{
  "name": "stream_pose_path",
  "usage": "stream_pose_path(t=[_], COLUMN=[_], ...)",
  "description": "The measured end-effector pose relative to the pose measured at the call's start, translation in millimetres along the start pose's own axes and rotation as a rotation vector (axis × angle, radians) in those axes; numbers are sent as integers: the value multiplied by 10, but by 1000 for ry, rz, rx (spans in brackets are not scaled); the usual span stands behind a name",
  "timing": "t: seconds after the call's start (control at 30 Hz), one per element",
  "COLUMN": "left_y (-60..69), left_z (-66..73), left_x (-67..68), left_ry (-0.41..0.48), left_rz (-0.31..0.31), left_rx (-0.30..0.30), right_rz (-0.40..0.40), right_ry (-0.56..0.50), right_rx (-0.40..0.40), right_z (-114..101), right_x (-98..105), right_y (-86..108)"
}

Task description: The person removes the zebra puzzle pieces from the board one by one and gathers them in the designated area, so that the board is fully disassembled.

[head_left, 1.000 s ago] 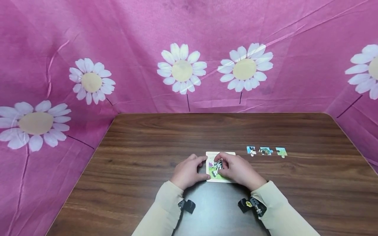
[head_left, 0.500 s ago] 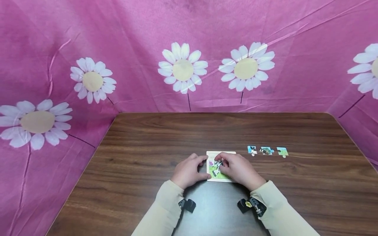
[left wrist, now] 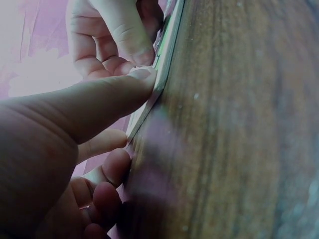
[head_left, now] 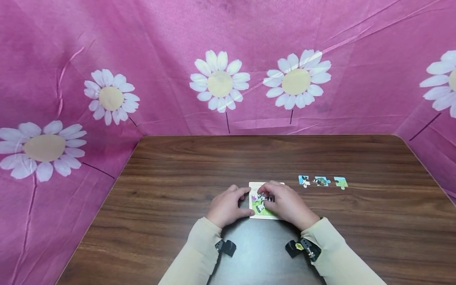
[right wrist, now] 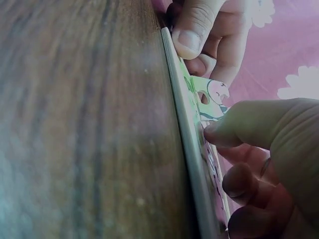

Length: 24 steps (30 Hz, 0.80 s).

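A small jigsaw puzzle board point(head_left: 267, 217) with a pale frame and a green picture with black-and-white figures lies flat on the table. My left hand point(head_left: 228, 206) is at its left side, with the thumb on the near-left corner and the index finger near the far-left one. Above the board, my right hand point(head_left: 290, 204) pinches a green puzzle piece point(right wrist: 212, 94) with a pink detail, tilted up from the board in the right wrist view. My right hand covers the board's right part in the head view.
Three loose puzzle pieces lie in a row right of the board: a blue one point(head_left: 304, 181), a darker one point(head_left: 322, 181) and a green one point(head_left: 341, 182). The wooden table point(head_left: 171, 170) ends against a pink flowered cloth point(head_left: 160, 59).
The fingers of my right hand have shifted slightly, and the piece in them has turned a little over the board. My left hand stays at the board's left side.
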<state>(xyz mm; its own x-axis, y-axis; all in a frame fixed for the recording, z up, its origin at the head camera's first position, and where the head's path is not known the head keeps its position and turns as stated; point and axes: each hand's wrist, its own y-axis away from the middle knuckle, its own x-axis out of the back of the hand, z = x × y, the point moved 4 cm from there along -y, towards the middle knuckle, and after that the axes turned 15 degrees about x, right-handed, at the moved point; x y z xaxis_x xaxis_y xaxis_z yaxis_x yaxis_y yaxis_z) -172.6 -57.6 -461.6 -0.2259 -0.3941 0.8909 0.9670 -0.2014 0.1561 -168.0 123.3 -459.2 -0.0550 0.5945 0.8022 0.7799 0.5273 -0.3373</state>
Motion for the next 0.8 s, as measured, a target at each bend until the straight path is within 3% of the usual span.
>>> stream_pose_path(t=[0.4,0.63,0.8], left_y=[-7,-2,-3], left_z=[7,5,2], left_x=[-3,-13,-7], left_ry=[9,24,28], left_rz=[-14,-33,-29], left_rx=[7,22,27], right_rz=[-4,-20,-1], right_ry=[-7,-114,-182], right_rx=[-21,-137,-156], right_z=[24,127,208], right_x=[32,97,152], right_y=[32,128,218])
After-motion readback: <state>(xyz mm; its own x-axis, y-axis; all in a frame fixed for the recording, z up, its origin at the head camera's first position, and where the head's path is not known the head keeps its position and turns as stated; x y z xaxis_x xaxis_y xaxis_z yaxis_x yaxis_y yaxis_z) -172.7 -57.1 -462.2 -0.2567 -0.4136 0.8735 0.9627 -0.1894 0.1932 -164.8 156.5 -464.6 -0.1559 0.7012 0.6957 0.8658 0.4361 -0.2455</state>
